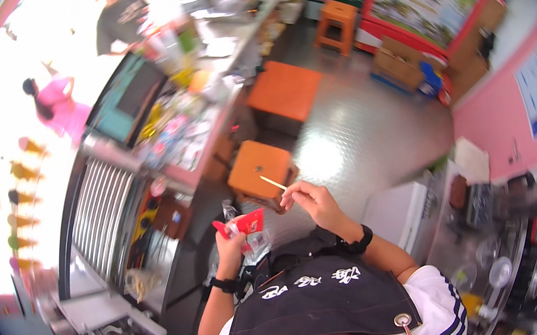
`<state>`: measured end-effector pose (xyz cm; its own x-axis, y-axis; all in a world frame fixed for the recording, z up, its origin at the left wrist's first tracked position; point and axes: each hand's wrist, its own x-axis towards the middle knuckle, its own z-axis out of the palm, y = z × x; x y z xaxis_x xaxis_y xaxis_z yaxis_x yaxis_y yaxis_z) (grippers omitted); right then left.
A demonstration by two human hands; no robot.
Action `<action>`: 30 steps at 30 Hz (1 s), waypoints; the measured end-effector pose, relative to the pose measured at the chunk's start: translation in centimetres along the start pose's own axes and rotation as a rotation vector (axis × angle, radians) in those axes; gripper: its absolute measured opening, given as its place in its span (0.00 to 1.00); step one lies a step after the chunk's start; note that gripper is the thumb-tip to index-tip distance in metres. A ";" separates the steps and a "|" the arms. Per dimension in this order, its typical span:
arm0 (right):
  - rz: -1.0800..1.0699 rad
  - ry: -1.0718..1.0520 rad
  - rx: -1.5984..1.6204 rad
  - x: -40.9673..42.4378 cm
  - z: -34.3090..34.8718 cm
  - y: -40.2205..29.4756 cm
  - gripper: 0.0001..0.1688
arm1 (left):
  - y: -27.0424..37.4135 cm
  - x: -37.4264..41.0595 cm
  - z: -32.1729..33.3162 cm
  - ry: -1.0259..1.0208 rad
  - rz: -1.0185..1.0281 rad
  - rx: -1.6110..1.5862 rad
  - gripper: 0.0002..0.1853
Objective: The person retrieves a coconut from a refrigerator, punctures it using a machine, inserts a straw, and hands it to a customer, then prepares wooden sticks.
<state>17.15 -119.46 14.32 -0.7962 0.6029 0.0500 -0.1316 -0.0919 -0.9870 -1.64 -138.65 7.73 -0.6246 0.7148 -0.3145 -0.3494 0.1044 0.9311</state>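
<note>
My left hand (231, 248) grips a red packet (252, 221) in front of the dark apron (316, 301). Some clear plastic (260, 242) shows just below the packet; whether the hand holds it too is hard to tell. A thin pale stick (272, 182) is pinched between the fingertips of my right hand (316, 204), its free end pointing up and to the left. Behind the stick stands an orange stool (259, 166), lower down on the floor. The two hands are apart, with the right one higher in the picture.
A cluttered counter (217, 146) runs along the left, beside a metal roller grill (102, 202). Further orange stools (283, 89) stand ahead on the metal floor. At the right are a white appliance (396, 209) and a crowded worktop (441, 246). Two people are beyond the counter.
</note>
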 end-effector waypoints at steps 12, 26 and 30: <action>-0.356 0.664 0.028 -3.5 -27.3 -5.3 0.14 | 1.2 12.9 39.9 -1.131 -0.455 0.172 0.29; -0.175 1.144 0.206 7.6 -60.1 -4.7 0.12 | -1.8 34.2 77.2 -1.283 0.022 0.584 0.21; -0.233 1.345 0.113 7.7 -67.2 -6.4 0.15 | -0.1 33.9 89.8 -1.363 0.023 0.603 0.24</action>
<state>51.53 -60.99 10.80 0.4252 0.9043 -0.0379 -0.2813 0.0923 -0.9552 39.91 -52.30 13.53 0.6102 0.7650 -0.2059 0.1982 0.1042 0.9746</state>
